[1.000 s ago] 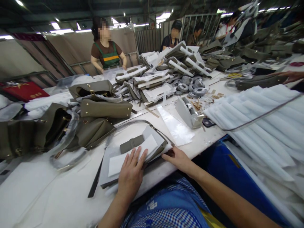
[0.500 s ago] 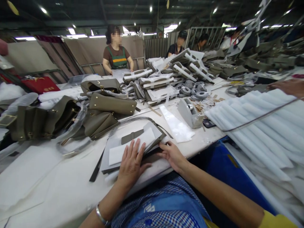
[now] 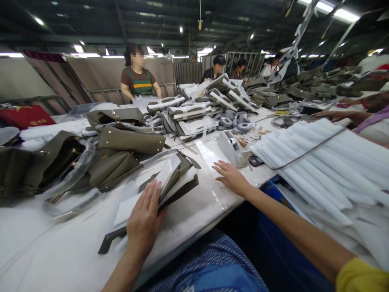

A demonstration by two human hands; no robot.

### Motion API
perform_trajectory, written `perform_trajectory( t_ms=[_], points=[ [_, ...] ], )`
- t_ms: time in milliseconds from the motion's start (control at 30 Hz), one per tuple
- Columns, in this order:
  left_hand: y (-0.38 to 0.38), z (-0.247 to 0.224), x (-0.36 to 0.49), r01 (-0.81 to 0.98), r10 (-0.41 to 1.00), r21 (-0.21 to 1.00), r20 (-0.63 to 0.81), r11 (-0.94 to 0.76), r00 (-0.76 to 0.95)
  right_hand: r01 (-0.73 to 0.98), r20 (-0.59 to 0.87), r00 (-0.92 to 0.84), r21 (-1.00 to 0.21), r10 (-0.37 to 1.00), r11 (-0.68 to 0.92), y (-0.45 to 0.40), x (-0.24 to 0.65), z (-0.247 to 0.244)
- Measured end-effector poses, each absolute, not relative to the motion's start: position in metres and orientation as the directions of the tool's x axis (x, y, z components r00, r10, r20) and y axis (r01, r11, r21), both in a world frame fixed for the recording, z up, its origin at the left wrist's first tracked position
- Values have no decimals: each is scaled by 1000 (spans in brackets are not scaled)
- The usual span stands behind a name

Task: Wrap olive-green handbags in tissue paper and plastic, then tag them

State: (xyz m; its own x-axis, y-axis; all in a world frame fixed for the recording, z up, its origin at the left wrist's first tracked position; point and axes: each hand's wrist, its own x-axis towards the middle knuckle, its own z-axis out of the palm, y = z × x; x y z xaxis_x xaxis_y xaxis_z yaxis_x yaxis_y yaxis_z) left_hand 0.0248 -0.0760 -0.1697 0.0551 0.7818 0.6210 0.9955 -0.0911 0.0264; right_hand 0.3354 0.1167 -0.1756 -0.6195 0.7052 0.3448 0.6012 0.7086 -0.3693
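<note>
My left hand (image 3: pixel 146 217) grips a flattened olive handbag (image 3: pixel 180 167) near the table's front edge. Its fingers lie over white foam padding (image 3: pixel 129 209) on the bag, and the thumb is mostly hidden at the near edge. The bag tilts, with its layers fanned apart on the right, and a dark strap (image 3: pixel 111 239) sticks out at the lower left. My right hand (image 3: pixel 232 178) is empty, fingers stretched out over the near end of a shiny clear plastic strip (image 3: pixel 206 152). Just beyond that hand stands a grey tape dispenser (image 3: pixel 227 147).
Olive handbags (image 3: pixel 130 140) lie at left, and wrapped bags (image 3: pixel 194 111) are piled behind rolls of tape (image 3: pixel 243 126). Strapped white foam sheets (image 3: pixel 304 150) cover the right side above a blue bin (image 3: pixel 273 235). A co-worker (image 3: pixel 139 77) stands opposite; another person's arm (image 3: pixel 349 115) reaches in from the right.
My right hand has left the bag's right edge and moved toward the tape dispenser. Under my left hand the bag has tipped up from lying flatter. The view has shifted right.
</note>
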Motion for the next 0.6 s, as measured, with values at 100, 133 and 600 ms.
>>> perform_trajectory(
  t_ms=[100, 133, 600],
  points=[
    [-74, -168, 22, 996, 771, 56, 636, -67, 16, 626, 313, -643, -311, 699, 715, 137, 332, -190],
    [-74, -169, 21, 996, 767, 54, 641, -67, 17, 627, 320, -638, -313, 701, 714, 141, 330, -193],
    [-69, -176, 11, 997, 734, -3, 677, -81, 61, 385, 51, -789, -737, 613, 556, 36, 304, -141]
  ],
)
